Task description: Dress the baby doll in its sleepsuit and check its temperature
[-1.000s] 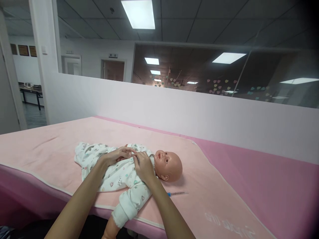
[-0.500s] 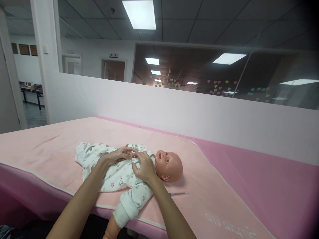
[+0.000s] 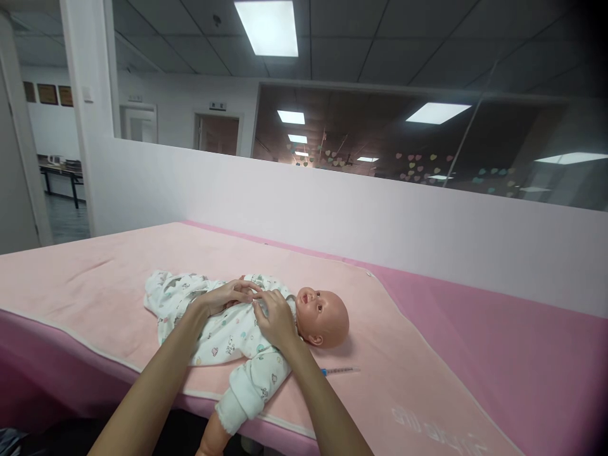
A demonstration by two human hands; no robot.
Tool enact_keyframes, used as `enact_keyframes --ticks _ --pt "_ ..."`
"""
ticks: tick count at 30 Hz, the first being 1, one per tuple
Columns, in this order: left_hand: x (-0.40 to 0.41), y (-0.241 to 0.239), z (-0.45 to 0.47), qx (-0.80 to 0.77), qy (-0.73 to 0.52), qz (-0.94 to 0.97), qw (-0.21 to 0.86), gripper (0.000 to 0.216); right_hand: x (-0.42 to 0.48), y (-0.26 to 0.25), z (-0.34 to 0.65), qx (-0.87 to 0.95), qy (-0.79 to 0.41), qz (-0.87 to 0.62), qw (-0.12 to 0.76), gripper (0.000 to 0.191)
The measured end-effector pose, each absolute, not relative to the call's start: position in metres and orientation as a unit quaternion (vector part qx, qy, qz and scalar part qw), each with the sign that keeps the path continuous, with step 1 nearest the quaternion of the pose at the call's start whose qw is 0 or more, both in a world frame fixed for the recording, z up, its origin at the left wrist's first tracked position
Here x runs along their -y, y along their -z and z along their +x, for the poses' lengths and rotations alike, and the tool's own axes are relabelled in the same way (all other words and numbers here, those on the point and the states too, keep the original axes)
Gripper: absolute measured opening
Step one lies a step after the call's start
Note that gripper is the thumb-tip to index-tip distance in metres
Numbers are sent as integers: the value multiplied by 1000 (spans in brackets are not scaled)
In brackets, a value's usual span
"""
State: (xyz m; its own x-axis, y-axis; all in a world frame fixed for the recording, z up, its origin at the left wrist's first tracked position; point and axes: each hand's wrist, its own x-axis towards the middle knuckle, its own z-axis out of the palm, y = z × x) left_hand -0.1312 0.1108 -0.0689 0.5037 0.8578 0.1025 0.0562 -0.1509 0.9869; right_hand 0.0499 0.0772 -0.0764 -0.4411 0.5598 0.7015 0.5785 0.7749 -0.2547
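Observation:
A bald baby doll lies on its back, its head to the right. It wears a white printed baby garment. Over the chest, my left hand reaches from the left with bent fingers, its fingertips at the front of the cloth. My right hand meets it there, thumb and fingers drawn together on the garment. The small piece of cloth between the fingertips is mostly hidden. One doll arm, its cuff folded back, hangs over the near table edge beneath my forearms.
A blue-ended syringe lies beside my right forearm, below the doll's head. The doll rests on a peach mat spread over a pink pad. A white low wall with glass above runs behind.
My right thumb has shifted slightly upward and right on the chest of the garment. My left hand and the doll stay nearly in place.

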Motion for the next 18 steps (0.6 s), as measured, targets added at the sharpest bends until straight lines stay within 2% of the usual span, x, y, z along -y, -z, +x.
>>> enact_keyframes --ticks 10,14,18 --pt "-110 67 -128 -338 -375 658 558 44 -78 79 49 849 62 -344 397 18" --pt "-112 68 -130 -312 -422 600 604 40 -80 73 33 854 155 -340 363 19" --pt "-116 70 -134 -311 -481 529 626 35 -84 66 15 868 137 -315 358 12"
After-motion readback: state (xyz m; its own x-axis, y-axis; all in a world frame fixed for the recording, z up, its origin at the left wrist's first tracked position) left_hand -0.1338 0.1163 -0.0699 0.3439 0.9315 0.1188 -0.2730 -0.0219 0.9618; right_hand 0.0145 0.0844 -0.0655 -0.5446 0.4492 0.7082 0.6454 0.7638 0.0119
